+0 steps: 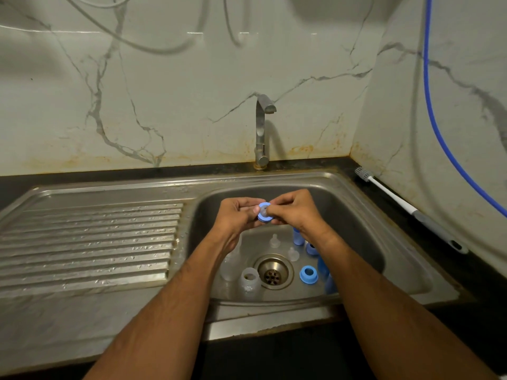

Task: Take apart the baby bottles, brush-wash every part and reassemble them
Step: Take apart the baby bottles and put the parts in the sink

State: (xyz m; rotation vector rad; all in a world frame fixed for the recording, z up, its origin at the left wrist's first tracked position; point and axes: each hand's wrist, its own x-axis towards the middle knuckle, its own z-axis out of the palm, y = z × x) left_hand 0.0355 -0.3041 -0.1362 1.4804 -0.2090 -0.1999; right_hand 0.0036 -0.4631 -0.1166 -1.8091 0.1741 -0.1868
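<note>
Nearest you, on the sink [356, 204] floor round the drain [273, 271]: a clear bottle body [249, 282] on the left, a loose blue collar [308, 274] on the right, more blue pieces beyond it, plus two clear teats [273, 240] standing further back. All light plastic and silicone, and the drainboard shows droplets, so prob. slippery. Take the collars by the rim, not the flat face.

Above that, both hands meet over the basin. Your left hand [241, 212] has fingers curled round the edge of a blue ring [264, 212] w/ a pale teat seated in it. Your right hand [292, 208] pinches the same ring from the other side, fingertips at the centre. Ring's stiff, teat's soft; I'd judge you push the teat thru w/ the thumb rather than pull at the tip.

Far right, on the counter: the bottle brush [406, 207], untouched. Tap [262, 130] at the back, no water visible.
</note>
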